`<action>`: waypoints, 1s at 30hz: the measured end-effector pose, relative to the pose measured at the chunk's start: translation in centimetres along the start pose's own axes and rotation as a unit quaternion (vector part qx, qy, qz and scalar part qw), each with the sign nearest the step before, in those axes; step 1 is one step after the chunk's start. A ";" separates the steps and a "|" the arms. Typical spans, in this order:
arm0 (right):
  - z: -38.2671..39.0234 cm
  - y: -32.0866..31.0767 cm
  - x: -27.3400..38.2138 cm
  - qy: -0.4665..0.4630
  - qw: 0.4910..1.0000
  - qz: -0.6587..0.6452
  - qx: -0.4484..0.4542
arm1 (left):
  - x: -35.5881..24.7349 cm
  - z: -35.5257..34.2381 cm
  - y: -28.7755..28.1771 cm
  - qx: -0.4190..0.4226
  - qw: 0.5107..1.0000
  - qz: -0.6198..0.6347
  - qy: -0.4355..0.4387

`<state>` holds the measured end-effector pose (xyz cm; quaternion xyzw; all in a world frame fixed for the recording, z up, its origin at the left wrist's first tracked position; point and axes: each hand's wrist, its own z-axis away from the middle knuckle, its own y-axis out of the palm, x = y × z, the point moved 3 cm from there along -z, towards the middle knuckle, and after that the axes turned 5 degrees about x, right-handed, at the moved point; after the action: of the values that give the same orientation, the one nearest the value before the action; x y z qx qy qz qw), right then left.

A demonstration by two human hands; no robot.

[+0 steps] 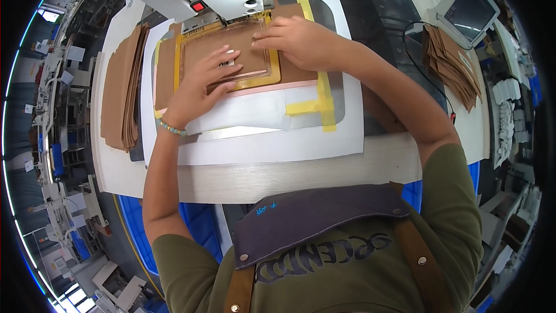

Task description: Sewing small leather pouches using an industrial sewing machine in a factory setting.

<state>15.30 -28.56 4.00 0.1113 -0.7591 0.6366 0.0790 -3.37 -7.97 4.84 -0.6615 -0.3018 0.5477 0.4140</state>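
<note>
A brown fabric piece (200,49) lies flat under a yellow-edged clear clamp frame (275,69), below the head of a white sewing machine (226,4). My left hand (200,87) rests on the frame's left part with its fingers spread, and a beaded bracelet circles the wrist. Its fingertips touch a small white label (231,57) on the brown fabric, partly covering it. Across the frame's right edge lies my right hand (301,40), fingers stretched to the left and fingertips on the fabric. Neither hand visibly grips anything.
A stack of brown fabric pieces (123,90) stands at the left, and another brown stack (449,61) lies at the right beneath a tilted screen (470,10). A black cable (425,69) runs beside it. Yellow tape (325,101) marks the white sheet (347,133).
</note>
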 end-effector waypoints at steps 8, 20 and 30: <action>-0.2 1.5 0.2 -0.031 0.992 0.105 -0.055 | -0.2 -1.2 1.1 0.044 0.995 -0.077 0.054; 0.2 0.8 2.4 -0.063 0.993 0.096 -0.039 | 0.8 -2.0 0.9 0.058 0.996 -0.036 0.058; 0.2 1.1 3.4 -0.071 0.991 0.108 -0.041 | 1.6 -3.1 0.5 0.047 0.997 -0.023 0.055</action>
<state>11.76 -28.80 3.81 0.0701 -0.7960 0.5999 -0.0395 0.00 -7.49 3.77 -0.6633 -0.2682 0.5141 0.4731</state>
